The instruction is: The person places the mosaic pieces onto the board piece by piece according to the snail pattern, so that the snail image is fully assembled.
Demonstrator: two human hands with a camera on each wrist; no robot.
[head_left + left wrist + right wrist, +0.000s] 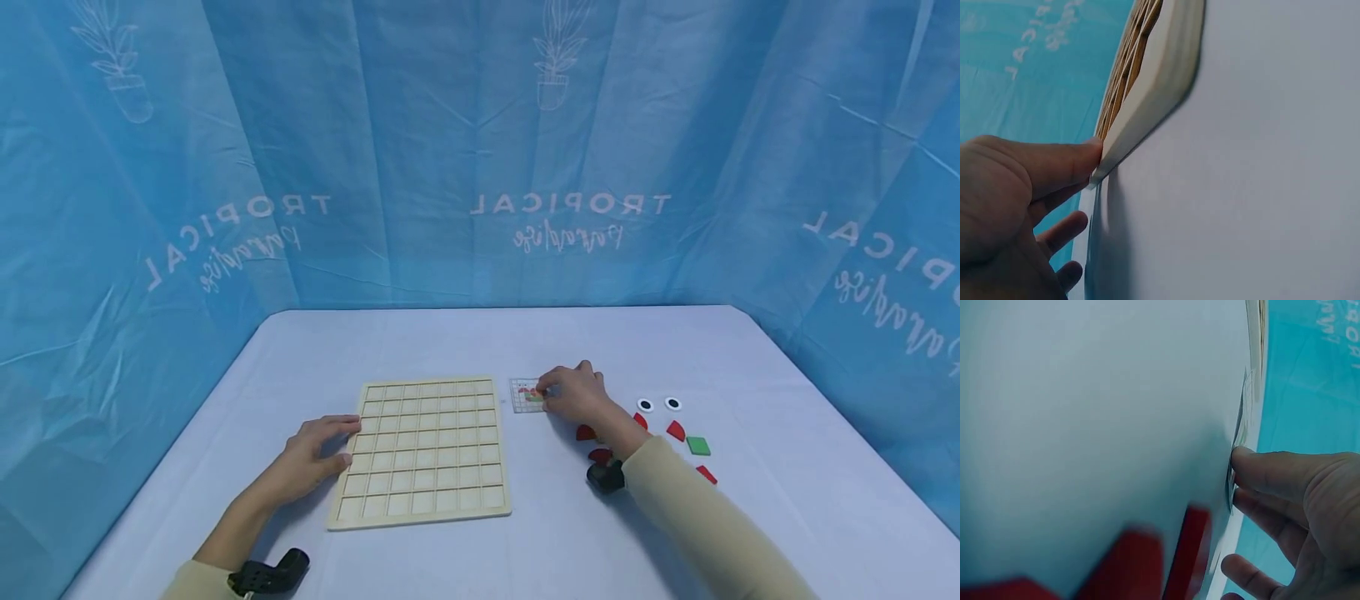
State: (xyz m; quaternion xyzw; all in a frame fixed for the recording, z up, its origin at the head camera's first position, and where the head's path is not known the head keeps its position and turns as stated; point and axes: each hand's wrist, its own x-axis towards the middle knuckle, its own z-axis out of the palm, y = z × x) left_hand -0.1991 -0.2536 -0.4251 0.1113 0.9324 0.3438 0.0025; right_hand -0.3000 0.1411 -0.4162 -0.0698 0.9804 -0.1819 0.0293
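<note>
A pale wooden board [424, 450] with a grid of square recesses lies on the table. At its left edge is my left hand [303, 462], fingers extended and spread, with fingertips right at the rim; the thumb [1066, 164] meets the board's side [1147, 103] in the left wrist view. My right hand [577, 396] is at a small printed card [522, 395] with a grid and a red and green picture. It pinches the card's right end between thumb [1272, 470] and fingers, covering part of the picture.
Right of my right hand lie several red wedge pieces [676, 431], a green square piece [698, 446] and two white discs with black centres [672, 403]. My right forearm passes over some of these pieces. A blue printed curtain [480, 275] hangs behind the white table [420, 342].
</note>
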